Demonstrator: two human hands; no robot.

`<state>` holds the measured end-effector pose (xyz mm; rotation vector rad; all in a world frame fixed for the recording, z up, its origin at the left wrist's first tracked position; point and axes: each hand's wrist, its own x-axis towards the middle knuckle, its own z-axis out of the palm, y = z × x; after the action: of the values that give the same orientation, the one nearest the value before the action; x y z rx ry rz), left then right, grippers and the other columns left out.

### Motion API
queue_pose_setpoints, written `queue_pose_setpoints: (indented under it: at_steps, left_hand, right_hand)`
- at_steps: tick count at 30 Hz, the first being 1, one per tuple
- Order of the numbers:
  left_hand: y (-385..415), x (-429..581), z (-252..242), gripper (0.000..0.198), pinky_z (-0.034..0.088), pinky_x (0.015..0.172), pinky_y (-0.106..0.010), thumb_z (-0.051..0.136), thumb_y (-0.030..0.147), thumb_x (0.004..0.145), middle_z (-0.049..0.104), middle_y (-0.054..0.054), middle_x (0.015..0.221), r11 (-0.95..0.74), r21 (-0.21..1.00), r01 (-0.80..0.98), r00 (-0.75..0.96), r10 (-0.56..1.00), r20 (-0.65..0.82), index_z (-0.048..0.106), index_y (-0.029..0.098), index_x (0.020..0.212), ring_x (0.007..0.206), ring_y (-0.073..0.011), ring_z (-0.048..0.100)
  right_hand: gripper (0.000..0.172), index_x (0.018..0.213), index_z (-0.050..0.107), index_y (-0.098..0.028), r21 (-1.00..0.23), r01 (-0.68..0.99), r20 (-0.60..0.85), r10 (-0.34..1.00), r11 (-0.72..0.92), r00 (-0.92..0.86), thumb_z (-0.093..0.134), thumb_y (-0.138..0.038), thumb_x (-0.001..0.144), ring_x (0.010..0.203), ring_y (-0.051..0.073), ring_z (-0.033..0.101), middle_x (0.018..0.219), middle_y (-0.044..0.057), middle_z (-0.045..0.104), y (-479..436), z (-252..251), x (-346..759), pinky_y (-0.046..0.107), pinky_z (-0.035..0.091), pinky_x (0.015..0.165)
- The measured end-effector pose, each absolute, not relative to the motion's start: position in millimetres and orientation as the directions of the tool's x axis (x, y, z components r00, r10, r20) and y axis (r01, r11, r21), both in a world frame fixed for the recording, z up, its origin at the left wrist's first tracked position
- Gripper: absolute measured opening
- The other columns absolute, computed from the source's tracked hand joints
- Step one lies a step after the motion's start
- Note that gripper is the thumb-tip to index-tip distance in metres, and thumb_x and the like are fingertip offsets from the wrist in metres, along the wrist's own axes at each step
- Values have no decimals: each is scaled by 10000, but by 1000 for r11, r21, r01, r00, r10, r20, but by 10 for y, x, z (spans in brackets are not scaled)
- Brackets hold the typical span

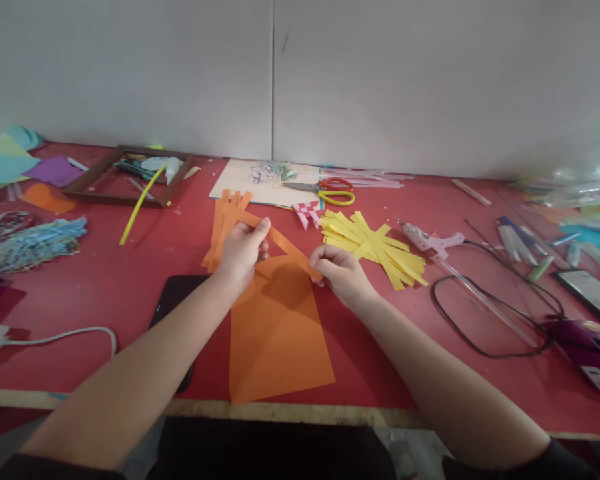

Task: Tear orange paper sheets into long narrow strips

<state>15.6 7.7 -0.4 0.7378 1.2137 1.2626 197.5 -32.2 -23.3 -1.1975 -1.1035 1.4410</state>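
An orange paper strip (289, 247) is stretched between my two hands, above the table. My left hand (243, 248) pinches its upper left end between thumb and fingers. At its lower right end, the fingers of my right hand (339, 268) are closed on it. Below the strip lies a large orange paper sheet (280, 340), reaching towards the front edge. Just beyond my left hand is a bunch of orange strips (225, 217). To the right of my right hand, yellow paper strips (380, 247) lie in a crossed pile.
Scissors (325, 190) rest on a pale board at the back. A pink glue gun (433, 240) with a looping black cord lies right. Left are a brown frame (80, 190), a blue fringed bundle (37, 243) and a white cable (65, 340). A black phone (173, 300) lies under my left forearm.
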Motion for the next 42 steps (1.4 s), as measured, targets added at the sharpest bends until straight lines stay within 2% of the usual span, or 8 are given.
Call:
queue_pose_setpoints:
  at_steps: [9,15,18,21,24,32,37,42]
  left_hand:
    - [62,143,-48,423,392,456,-153,756,353,813,358,97,556,91,912,-401,-252,946,-205,369,219,705,469,-48,413]
    - [118,131,-51,428,357,439,-146,847,335,713,382,102,576,231,789,-569,-96,934,-343,440,203,723,463,-25,404]
    - [25,179,-36,451,369,458,-153,900,347,618,437,100,577,275,836,-474,98,960,-261,492,190,728,488,-31,435]
    - [-99,240,-47,419,428,528,-187,911,311,595,573,65,658,232,940,-251,344,929,-137,572,181,803,547,-54,510]
    - [-154,272,-91,410,442,569,-203,906,303,608,590,58,661,246,962,-120,528,836,-148,567,172,798,576,-66,543]
    - [-54,246,-224,488,504,814,-303,906,397,613,678,33,686,285,957,-45,540,813,-217,533,176,839,744,-132,683]
    - [-66,241,-220,521,490,809,-297,913,392,608,713,19,709,300,953,-43,561,797,-226,525,183,886,753,-142,699]
    - [-74,242,-203,518,496,775,-292,909,374,623,734,3,749,307,950,-61,584,783,-216,532,185,925,742,-144,703]
  right_hand:
    - [128,636,559,-212,-916,-302,-246,964,-265,-100,680,-252,632,472,102,463,520,-51,492,-268,-226,2033,263,323,478]
    - [118,672,568,-212,-846,-469,-293,956,-254,10,670,-271,663,503,111,452,597,-28,512,-218,-223,2044,278,357,476]
    - [176,711,635,-196,-856,-441,-294,956,-271,-18,719,-351,702,533,110,482,636,-17,545,-234,-217,2020,268,381,495]
    - [258,755,689,-196,-893,-392,-201,975,-223,-98,769,-439,719,580,118,509,670,-8,577,-280,-216,1985,270,421,543]
    - [278,754,701,-200,-903,-373,-160,972,-214,-170,784,-464,735,636,136,542,709,9,613,-320,-215,1970,298,485,633]
    - [287,760,714,-200,-902,-360,-190,969,-236,-158,809,-466,707,687,142,606,777,17,685,-301,-219,1972,263,492,612]
    - [296,887,747,-224,-888,-383,-204,964,-255,-170,832,-427,690,743,156,648,846,23,724,-294,-198,1984,268,513,642]
    - [284,909,701,-264,-857,-462,-146,968,-227,-205,859,-315,679,629,113,595,803,-26,691,-276,-211,2033,235,479,538]
